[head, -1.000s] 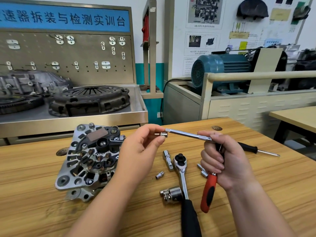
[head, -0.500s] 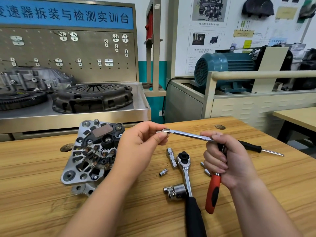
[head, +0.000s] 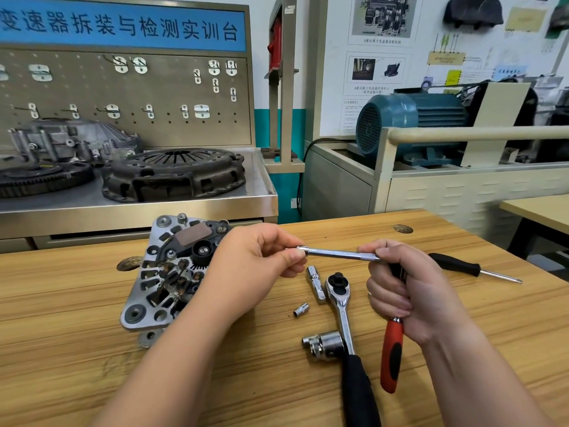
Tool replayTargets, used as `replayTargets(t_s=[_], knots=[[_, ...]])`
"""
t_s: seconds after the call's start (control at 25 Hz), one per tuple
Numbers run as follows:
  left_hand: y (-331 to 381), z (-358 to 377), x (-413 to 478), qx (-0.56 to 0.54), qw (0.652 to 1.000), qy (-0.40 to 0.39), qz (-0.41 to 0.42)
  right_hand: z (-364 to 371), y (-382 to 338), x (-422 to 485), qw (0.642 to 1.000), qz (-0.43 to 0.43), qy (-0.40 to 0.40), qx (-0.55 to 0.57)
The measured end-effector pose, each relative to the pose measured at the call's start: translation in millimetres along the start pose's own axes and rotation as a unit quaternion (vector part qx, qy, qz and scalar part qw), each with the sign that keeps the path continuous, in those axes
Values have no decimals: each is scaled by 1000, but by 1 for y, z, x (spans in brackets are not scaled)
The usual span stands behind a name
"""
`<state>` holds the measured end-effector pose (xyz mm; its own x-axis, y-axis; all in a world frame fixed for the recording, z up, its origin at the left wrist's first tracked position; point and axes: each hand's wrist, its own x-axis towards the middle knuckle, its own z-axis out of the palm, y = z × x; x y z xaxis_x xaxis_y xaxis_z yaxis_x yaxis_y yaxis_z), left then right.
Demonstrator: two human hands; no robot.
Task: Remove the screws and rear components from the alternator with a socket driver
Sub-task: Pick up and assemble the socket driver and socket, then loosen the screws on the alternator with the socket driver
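Above the desk (head: 92,365), the right hand (head: 406,291) grips the red-handled driver (head: 338,253) while fingers (head: 291,257) of the left hand (head: 252,266) pinch the socket (head: 303,249) at its tip, near the alternator (head: 166,272).

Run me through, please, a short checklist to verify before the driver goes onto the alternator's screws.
1. Grip on the socket driver: ok, the right hand grips its handle.
2. Seating of the socket on the shaft tip: cannot tell; the left hand pinches it there.
3. Fit of that socket to the screws: cannot tell.
4. Access: ok, the alternator lies rear face up on the table, with its screws exposed.
5. Steadying: not ok, neither hand touches the alternator.
6. Spare tools: ok, the ratchet and the small loose socket lie to its right, apart from it.
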<state>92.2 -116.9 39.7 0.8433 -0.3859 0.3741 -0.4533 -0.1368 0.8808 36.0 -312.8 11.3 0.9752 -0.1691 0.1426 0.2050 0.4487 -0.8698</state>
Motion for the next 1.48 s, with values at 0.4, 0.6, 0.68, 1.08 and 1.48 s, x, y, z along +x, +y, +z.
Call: replayTargets(t_s=[0.4, 0.6, 0.68, 1.08, 1.48], knots=[[-23, -88, -48, 151, 964, 219, 25, 59, 6, -21, 978, -88, -16, -191], [-66, -103, -51, 133, 958, 251, -44, 89, -7, -17, 921, -149, 3, -361], [-75, -101, -50, 130, 960, 242, -57, 99, -11, -19, 897, -165, -2, -411], [-73, -83, -52, 49, 957, 236, -158, 156, 6, -15, 838, -187, -16, -512], [-72, -47, -57, 94, 950, 266, -133, 178, -13, 25, 783, -179, -26, -595]])
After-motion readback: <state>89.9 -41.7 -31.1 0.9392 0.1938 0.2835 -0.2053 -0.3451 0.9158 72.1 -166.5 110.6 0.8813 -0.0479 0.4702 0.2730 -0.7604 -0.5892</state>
